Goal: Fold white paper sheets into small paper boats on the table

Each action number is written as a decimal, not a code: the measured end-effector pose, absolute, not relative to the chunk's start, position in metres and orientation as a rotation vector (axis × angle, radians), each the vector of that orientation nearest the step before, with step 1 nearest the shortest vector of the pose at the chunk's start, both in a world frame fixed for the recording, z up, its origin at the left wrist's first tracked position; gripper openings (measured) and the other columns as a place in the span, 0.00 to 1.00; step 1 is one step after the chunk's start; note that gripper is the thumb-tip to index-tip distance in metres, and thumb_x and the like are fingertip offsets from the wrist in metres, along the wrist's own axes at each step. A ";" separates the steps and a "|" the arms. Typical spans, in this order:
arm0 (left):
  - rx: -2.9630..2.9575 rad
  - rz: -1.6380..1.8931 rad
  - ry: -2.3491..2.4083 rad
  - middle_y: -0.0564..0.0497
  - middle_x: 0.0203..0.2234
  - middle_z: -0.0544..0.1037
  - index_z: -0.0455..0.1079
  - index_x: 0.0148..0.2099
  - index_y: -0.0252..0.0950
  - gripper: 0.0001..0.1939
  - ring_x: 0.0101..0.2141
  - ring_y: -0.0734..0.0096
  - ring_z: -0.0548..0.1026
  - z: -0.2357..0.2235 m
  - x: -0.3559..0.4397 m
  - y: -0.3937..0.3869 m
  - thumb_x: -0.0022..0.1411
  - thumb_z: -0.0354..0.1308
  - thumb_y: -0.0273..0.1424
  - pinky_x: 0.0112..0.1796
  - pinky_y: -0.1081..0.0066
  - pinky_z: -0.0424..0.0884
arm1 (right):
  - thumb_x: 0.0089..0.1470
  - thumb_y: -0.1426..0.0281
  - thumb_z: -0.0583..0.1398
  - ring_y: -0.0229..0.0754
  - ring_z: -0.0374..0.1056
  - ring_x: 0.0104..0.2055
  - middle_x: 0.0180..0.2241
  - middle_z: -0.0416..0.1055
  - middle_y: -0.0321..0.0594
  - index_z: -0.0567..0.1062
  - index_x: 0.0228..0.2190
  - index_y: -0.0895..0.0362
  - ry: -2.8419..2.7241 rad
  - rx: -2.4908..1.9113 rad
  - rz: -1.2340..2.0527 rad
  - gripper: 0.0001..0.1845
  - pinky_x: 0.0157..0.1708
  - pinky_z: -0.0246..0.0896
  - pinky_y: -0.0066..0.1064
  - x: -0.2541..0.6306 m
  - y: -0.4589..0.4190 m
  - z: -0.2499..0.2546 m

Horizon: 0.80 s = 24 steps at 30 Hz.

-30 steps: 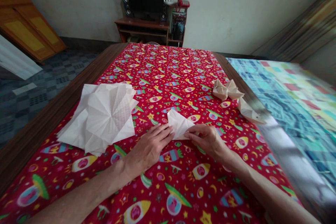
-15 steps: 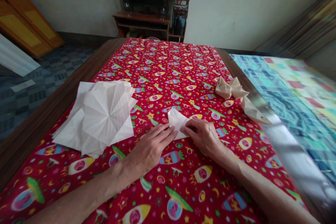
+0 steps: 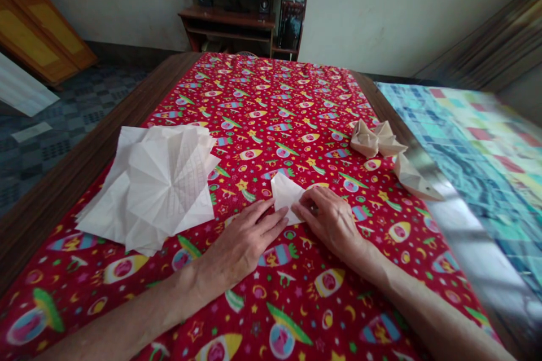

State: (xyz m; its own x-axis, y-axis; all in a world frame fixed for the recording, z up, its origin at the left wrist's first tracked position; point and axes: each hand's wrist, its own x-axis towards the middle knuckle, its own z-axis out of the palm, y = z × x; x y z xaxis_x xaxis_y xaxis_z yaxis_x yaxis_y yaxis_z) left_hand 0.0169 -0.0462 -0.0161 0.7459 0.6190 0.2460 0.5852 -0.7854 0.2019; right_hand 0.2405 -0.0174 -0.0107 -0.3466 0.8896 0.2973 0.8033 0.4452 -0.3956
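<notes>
The piece of folded paper [image 3: 284, 194] ought to be very light and thin, a little stiffer where layers double up but soft enough to crease under a fingertip — easy to crumple or tear rather than to break. It would probably slide over the tablecloth [image 3: 279, 146] if not weighted down, so the surest hold seems to be a fingertip flat on its body and a thumb-and-finger pinch along a folded edge, away from the slim corner at eleven o'clock. It lies flat on the cloth, between the two hands and a little ahead of them. Taking it as the dial's centre, the left hand [image 3: 248, 234] sits at about eight o'clock, fingers stretched out and loosely spread, fingertips resting on the near left part of the sheet. The right hand [image 3: 332, 220] is at four o'clock, fingers curled and thumb drawn in against the paper's edge; whether it pinches or merely presses, I cannot tell. A pile of creased sheets [image 3: 165, 180] lies at nine o'clock, well apart.
</notes>
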 end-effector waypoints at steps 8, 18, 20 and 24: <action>2.872 0.397 0.939 0.48 0.59 0.65 0.58 0.61 0.32 0.25 0.59 0.62 0.60 -0.012 0.018 -0.046 0.63 0.43 0.19 0.58 0.61 0.58 | 0.60 0.67 0.56 0.40 0.63 0.29 0.26 0.69 0.40 0.70 0.27 0.57 -2.258 -1.354 0.066 0.10 0.30 0.58 0.31 0.241 -0.019 -0.007; 2.878 0.426 0.956 0.46 0.58 0.66 0.61 0.59 0.30 0.24 0.60 0.65 0.59 -0.012 0.021 -0.048 0.62 0.42 0.18 0.59 0.64 0.56 | 0.63 0.64 0.51 0.51 0.47 0.65 0.62 0.53 0.53 0.56 0.61 0.67 -2.716 -1.049 0.027 0.30 0.60 0.55 0.47 0.241 -0.078 -0.007; 2.871 0.408 0.949 0.47 0.60 0.64 0.58 0.61 0.31 0.26 0.61 0.66 0.58 -0.012 0.020 -0.049 0.62 0.42 0.18 0.60 0.64 0.55 | 0.62 0.60 0.52 0.51 0.45 0.66 0.63 0.50 0.54 0.52 0.62 0.68 -2.738 -1.079 0.075 0.35 0.60 0.54 0.46 0.246 -0.081 -0.011; 2.855 0.402 0.941 0.48 0.60 0.63 0.57 0.62 0.32 0.27 0.61 0.67 0.57 -0.011 0.019 -0.049 0.61 0.42 0.17 0.60 0.64 0.56 | 0.61 0.62 0.52 0.51 0.46 0.65 0.62 0.52 0.53 0.50 0.63 0.66 -2.681 -1.142 0.027 0.35 0.60 0.54 0.47 0.260 -0.080 -0.013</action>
